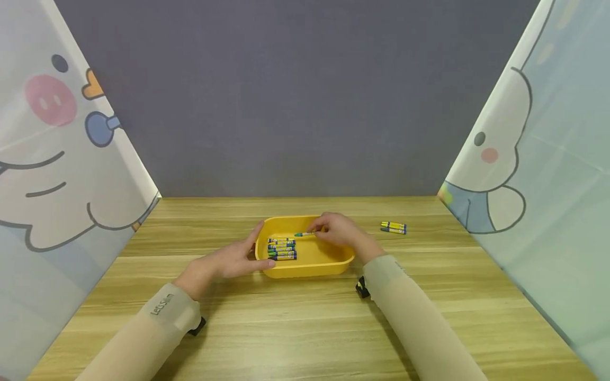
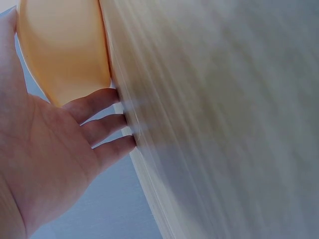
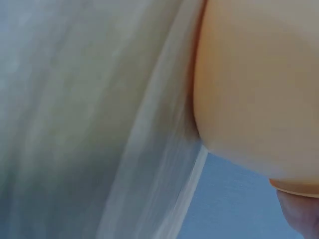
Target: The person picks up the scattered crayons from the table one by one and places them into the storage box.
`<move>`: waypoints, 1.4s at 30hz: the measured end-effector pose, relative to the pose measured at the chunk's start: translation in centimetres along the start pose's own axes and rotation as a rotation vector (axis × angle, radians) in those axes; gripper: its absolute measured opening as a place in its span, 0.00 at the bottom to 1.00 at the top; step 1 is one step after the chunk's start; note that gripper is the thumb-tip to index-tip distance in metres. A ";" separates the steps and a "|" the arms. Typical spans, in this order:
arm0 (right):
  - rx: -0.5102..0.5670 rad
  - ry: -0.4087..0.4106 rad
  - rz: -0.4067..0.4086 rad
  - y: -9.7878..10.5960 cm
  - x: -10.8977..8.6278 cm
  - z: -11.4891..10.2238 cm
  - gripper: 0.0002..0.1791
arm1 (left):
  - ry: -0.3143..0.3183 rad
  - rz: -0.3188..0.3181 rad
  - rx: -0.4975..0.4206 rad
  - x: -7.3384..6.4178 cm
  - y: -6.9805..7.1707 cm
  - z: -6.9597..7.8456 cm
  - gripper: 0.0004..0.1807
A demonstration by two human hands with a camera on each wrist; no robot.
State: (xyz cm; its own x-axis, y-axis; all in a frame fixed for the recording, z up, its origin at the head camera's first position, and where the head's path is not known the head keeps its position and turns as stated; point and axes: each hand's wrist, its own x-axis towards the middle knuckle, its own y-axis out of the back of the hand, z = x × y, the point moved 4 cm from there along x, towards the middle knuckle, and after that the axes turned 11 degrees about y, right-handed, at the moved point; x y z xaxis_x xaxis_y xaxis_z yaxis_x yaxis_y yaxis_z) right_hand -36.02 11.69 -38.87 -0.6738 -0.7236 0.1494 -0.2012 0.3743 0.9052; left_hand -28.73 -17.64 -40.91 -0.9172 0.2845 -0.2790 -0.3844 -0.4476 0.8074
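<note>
In the head view a yellow tray (image 1: 310, 272) with rounded corners sits on the table. The left hand (image 1: 231, 260) spans its left end, thumb along the near rim and fingers spread at the side. Seen from the left wrist, those fingers (image 2: 102, 128) are fairly straight beside the tray wall (image 2: 65, 47). Over the tray's inside, the right hand (image 1: 337, 229) pinches a green-tipped crayon (image 1: 302, 234) by its right end. Several crayons (image 1: 282, 248) lie side by side in the tray's left part. The right wrist view shows mostly tray wall (image 3: 259, 94) and a bit of hand (image 3: 297, 211).
To the right of the tray, a few more crayons (image 1: 393, 227) with yellow and dark tips lie on the wooden table (image 1: 286, 328). A grey panel (image 1: 300, 100) stands at the back. Cartoon-printed sheets (image 1: 62, 137) flank both sides.
</note>
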 end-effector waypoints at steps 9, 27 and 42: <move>-0.211 0.008 -0.074 -0.8 0.3 -0.4 0.13 | -0.009 0.011 -0.006 -0.1 0.0 0.0 0.68; -0.305 -0.009 -0.083 -1.2 0.3 -0.8 0.11 | -0.020 0.016 -0.005 0.0 -0.1 -0.1 0.69; -0.201 -0.017 -0.028 -0.7 0.2 -0.9 0.14 | -0.010 0.010 -0.006 -0.1 -0.2 0.0 0.69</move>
State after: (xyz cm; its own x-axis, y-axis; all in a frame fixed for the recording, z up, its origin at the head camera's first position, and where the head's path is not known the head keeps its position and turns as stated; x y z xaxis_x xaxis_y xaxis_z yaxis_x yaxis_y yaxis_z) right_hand -35.34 10.79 -39.15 -0.6825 -0.7213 0.1182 -0.0749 0.2299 0.9703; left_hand -28.57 -17.62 -41.01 -0.9199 0.2881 -0.2660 -0.3760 -0.4555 0.8069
